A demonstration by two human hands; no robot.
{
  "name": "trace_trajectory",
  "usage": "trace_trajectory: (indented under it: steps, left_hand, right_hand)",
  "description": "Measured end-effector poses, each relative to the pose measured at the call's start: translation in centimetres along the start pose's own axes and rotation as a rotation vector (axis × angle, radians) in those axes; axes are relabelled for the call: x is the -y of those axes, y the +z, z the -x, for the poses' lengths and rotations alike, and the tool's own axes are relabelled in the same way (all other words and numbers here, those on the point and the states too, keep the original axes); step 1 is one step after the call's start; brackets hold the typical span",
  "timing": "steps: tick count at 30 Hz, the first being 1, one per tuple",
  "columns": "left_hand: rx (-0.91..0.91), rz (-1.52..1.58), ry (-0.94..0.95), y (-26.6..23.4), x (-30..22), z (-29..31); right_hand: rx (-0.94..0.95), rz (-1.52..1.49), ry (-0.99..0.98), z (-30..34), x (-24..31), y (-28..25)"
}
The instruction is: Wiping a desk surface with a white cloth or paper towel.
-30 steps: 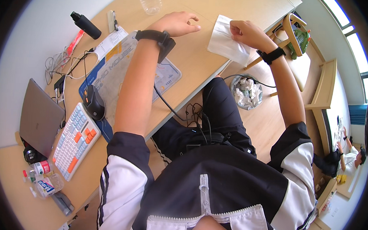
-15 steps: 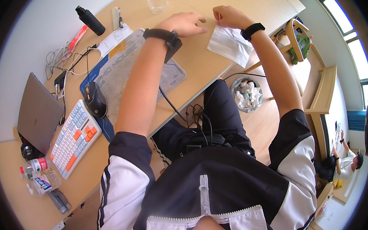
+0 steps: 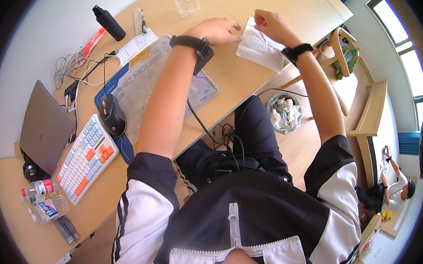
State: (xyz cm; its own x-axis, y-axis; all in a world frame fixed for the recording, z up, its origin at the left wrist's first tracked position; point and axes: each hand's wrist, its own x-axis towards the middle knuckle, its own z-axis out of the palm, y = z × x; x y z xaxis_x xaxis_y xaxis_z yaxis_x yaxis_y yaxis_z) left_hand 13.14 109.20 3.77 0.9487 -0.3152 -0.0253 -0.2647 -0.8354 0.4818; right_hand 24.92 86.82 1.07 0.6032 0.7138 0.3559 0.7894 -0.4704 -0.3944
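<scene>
My left hand (image 3: 219, 32) hovers above the desk with its thumb and fingers apart, nothing in them. Its fingertips point toward a flat white sheet, like a tissue (image 3: 257, 51), at the desk's right edge. Over the far end of that tissue is my right hand (image 3: 275, 27). Its fingers are curled in, seemingly pinching the tissue's upper edge, though the fingertips are partly hidden. Both wrists wear black straps. Beyond my left hand stands a clear plastic cup or bottle (image 3: 186, 3), cut by the frame's top.
Left on the desk are a mouse mat (image 3: 143, 82), a black mouse (image 3: 112, 116), a keyboard (image 3: 85, 162), a laptop (image 3: 46, 129), plastic bottles (image 3: 50, 207) and a black bottle (image 3: 108, 22). A waste bin (image 3: 284, 114) and chair (image 3: 340, 57) stand right. Another person (image 3: 395, 189) sits far right.
My right hand has shifted right and slightly down. More of the tissue's far end shows beside its fingers. My left hand stays open; the whole view has shifted slightly.
</scene>
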Motion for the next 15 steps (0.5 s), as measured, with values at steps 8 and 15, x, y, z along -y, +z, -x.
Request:
trace_trajectory:
  steps: [8,15]
  left_hand:
    - [0.027,-0.004,-0.046,0.1,-0.4,-0.1]
    - [-0.017,-0.049,0.001,0.2,-0.8,0.1]
  right_hand:
    - [0.123,-0.019,0.210,9.1,1.9,-4.6]
    - [0.149,0.054,0.167,9.4,2.3,-4.6]
